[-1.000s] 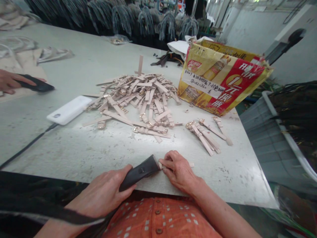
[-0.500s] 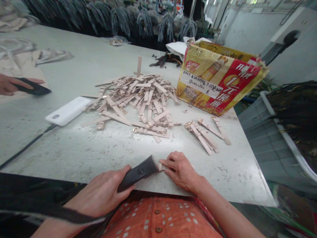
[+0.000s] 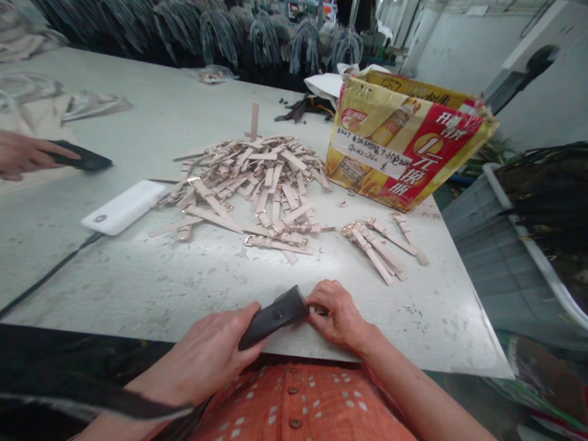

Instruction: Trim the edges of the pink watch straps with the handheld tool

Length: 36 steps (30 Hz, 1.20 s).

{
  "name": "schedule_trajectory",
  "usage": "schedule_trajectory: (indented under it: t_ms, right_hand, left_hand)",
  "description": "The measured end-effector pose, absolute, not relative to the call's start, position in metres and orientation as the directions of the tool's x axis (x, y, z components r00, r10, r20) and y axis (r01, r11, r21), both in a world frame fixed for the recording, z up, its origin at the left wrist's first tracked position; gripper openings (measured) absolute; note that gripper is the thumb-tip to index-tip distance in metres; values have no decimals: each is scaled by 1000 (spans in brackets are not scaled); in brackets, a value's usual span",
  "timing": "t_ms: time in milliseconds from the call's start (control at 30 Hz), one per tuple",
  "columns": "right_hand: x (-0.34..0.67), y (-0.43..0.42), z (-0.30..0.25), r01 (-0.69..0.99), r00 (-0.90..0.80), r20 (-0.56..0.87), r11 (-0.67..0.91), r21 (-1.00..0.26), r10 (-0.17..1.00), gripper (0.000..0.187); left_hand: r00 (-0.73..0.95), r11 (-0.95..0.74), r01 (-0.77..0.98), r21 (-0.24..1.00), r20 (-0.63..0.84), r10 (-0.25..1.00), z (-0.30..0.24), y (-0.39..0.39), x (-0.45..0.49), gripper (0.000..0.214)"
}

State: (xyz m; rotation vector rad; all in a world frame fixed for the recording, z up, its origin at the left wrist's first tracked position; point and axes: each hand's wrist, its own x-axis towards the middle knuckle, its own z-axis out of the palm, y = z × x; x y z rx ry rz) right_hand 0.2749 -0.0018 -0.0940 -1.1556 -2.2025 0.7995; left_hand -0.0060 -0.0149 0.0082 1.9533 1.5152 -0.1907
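Observation:
My left hand (image 3: 220,343) is wrapped around a black hand tool (image 3: 274,315), shaped like a hair clipper, with its wide head pointing right. Pinched in the fingers of my right hand (image 3: 339,315) is a small beige strap piece (image 3: 318,310), mostly hidden by the fingers and the tool's head. The head meets the fingertips of my right hand near the table's front edge. Beyond lies a heaped pile of beige buckle straps (image 3: 261,174) with gold-coloured buckles. Several more buckle straps (image 3: 374,254) lie apart to the right.
A yellow and red cardboard box (image 3: 395,144) stands behind the loose straps. To the left, a white device (image 3: 124,206) with a black cable lies on the table (image 3: 197,275). A co-worker's hand (image 3: 22,156) holds a similar black tool. A grey bin (image 3: 500,245) stands beyond the right edge.
My left hand has moved the black tool right and slightly up, up against my right fingertips, covering more of the strap piece. The co-worker's hand has also shifted right.

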Motion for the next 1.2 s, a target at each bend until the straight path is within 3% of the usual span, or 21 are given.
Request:
schedule_trajectory:
  t_ms: [367, 600, 867, 1200]
  right_hand:
    - [274, -4, -97, 542, -462, 209, 460, -703, 862, 19]
    - [274, -6, -107, 520, -487, 418, 639, -568, 767, 14]
    - [270, -12, -103, 600, -511, 461, 685, -413, 726, 5]
    - [261, -11, -98, 628, -515, 459, 683, -373, 724, 19]
  left_hand:
    - [250, -49, 924, 380, -501, 828, 6, -9, -29, 34]
    - [249, -45, 934, 353, -557, 793, 11, -12, -24, 35]
    - [235, -38, 930, 366, -514, 825, 3, -11, -16, 24]
    - [224, 4, 915, 404, -516, 827, -4, -15, -21, 24]
